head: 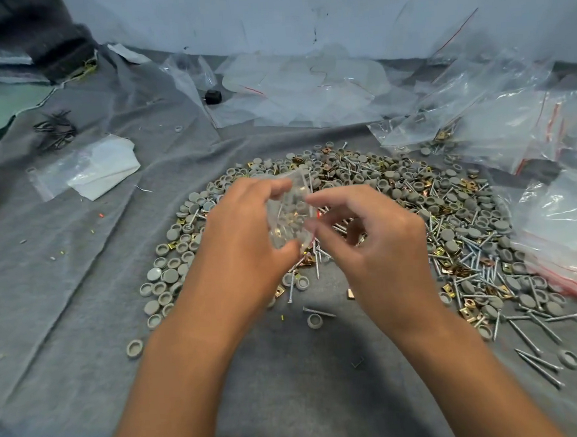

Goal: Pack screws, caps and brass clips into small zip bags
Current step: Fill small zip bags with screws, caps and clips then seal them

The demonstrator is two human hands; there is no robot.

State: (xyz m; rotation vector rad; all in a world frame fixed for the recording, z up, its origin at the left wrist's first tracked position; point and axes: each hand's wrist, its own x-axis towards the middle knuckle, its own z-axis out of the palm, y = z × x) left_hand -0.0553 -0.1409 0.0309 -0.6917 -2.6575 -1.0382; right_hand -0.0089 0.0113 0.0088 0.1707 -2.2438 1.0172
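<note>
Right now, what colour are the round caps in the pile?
Grey caps, clearest in the head view.

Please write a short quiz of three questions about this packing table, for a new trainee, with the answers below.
1. True or false: both hands hold the small zip bag above the pile of parts.
2. Where do the stacked zip bags with red strips lie? A) right of the pile B) left of the pile C) under the pile
3. Fill in: the table is covered by a grey ____.

Key
1. True: the left hand grips the bag and the right hand pinches its edge.
2. A
3. cloth
</note>
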